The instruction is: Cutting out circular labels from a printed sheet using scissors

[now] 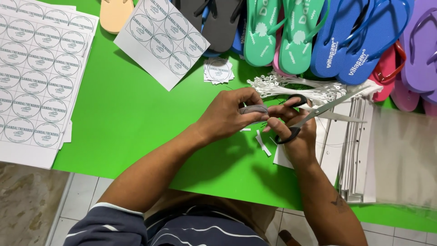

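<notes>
Nearest: striped dark sleeve (114, 223) at the bottom edge, both forearms reaching up over the green tabletop (136, 114). Left hand (227, 116) pinches a small round paper label (255, 110) between thumb and fingers, clenched on it, held just above the tabletop near its middle. Right hand (296, 132) has its fingers through the black handles of a pair of scissors (309, 116), grasping them; blades point up and right, tips close together, and the label sits right at the handle end, between the two hands. Small white paper scraps (262, 145) lie on the tabletop below the hands. Just right of the right hand, a stack of white card strips (357, 155), and beside that clear plastic bags (405, 155). Beyond the hands, a bundle of white tag fasteners (296, 86) and a small pile of cut labels (218, 70). Left side: stacked sheets of round printed labels (36, 77), one loose sheet (161, 38) angled farther back. Far edge: row of flip-flops (318, 32), grey, teal, blue, pink, purple, one peach at upper left.
</notes>
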